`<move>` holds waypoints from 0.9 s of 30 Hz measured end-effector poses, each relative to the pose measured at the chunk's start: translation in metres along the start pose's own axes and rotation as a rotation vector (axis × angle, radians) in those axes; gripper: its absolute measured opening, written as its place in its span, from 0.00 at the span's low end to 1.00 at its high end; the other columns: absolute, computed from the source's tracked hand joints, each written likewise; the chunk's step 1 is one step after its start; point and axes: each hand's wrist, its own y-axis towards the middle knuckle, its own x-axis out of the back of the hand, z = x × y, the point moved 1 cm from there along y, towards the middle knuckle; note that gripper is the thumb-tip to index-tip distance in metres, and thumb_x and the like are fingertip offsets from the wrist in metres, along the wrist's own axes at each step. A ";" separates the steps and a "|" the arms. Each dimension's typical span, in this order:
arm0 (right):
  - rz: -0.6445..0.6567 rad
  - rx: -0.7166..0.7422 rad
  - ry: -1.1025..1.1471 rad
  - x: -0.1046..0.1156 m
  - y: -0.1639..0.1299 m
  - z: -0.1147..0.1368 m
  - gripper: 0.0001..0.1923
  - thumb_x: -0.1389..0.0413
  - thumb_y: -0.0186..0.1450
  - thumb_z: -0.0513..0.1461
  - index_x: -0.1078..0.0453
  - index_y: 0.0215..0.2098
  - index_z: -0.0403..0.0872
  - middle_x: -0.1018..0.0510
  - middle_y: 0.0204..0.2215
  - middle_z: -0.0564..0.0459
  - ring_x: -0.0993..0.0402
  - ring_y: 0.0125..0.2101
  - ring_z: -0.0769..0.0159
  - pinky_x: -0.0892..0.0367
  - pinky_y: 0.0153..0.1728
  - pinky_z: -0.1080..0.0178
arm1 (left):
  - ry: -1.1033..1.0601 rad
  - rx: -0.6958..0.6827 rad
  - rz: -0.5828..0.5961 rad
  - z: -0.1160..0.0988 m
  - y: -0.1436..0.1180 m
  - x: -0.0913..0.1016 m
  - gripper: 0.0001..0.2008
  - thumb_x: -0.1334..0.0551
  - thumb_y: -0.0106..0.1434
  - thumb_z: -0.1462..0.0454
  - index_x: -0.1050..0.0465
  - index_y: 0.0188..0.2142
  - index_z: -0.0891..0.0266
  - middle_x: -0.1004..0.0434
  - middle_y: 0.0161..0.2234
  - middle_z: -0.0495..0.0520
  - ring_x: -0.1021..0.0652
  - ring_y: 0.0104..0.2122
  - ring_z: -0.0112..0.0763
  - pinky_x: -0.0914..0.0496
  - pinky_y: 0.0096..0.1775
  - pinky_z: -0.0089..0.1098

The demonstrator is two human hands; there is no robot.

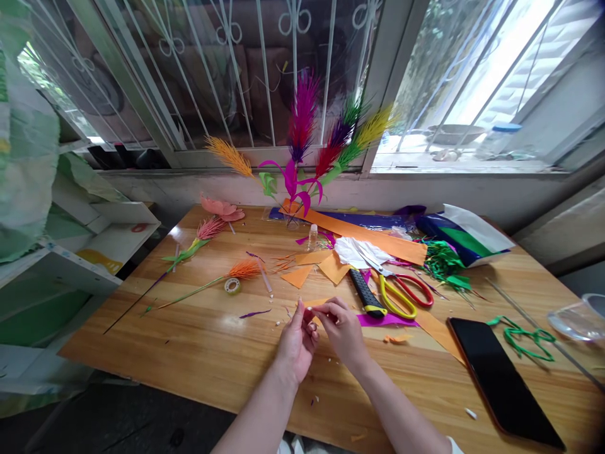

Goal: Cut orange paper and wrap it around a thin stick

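Both hands meet over the near middle of the wooden table. My left hand (pixel 299 345) is palm up with its fingers curled in, the thumb pointing up. My right hand (pixel 344 329) is closed in a pinch right against the left fingertips. Whatever is between the fingers is tiny and mostly hidden; a small pale bit shows there. Just beyond the hands lie cut orange paper pieces (pixel 297 277). To the right of them are a black-and-yellow cutter knife (pixel 366 293), yellow-handled scissors (pixel 397 299) and red-handled scissors (pixel 418 289) on a magenta paper strip (pixel 394 321).
A phone (pixel 503 381) lies at the right, near green twisted string (pixel 522 335) and a clear cup (pixel 579 317). Orange (pixel 243 270) and pink (pixel 211 228) paper flowers lie left, beside a tape roll (pixel 232 286). A small bottle (pixel 312 237) and white tissue (pixel 357 253) stand farther back.
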 end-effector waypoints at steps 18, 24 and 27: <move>0.192 0.026 -0.153 0.005 0.004 -0.040 0.07 0.47 0.57 0.36 0.28 0.25 0.47 0.30 0.24 0.52 0.35 0.29 0.65 0.39 0.30 0.64 | 1.683 -1.134 0.115 -0.013 0.014 0.026 0.09 0.43 0.51 0.70 0.33 0.33 0.59 0.30 0.33 0.52 0.32 0.37 0.33 0.37 0.41 0.36; 0.134 0.046 -0.131 0.009 0.003 -0.036 0.07 0.48 0.58 0.38 0.28 0.26 0.47 0.31 0.23 0.52 0.36 0.28 0.65 0.39 0.30 0.64 | 1.554 -1.254 -0.084 -0.022 0.018 0.033 0.11 0.48 0.54 0.72 0.34 0.35 0.60 0.30 0.34 0.54 0.31 0.38 0.33 0.37 0.42 0.36; 0.152 0.070 -0.158 0.007 0.003 -0.036 0.06 0.47 0.58 0.36 0.28 0.26 0.47 0.31 0.23 0.52 0.36 0.29 0.65 0.39 0.30 0.63 | 1.586 -1.234 -0.029 -0.023 0.017 0.033 0.10 0.48 0.54 0.72 0.34 0.35 0.60 0.30 0.34 0.54 0.31 0.38 0.34 0.37 0.42 0.36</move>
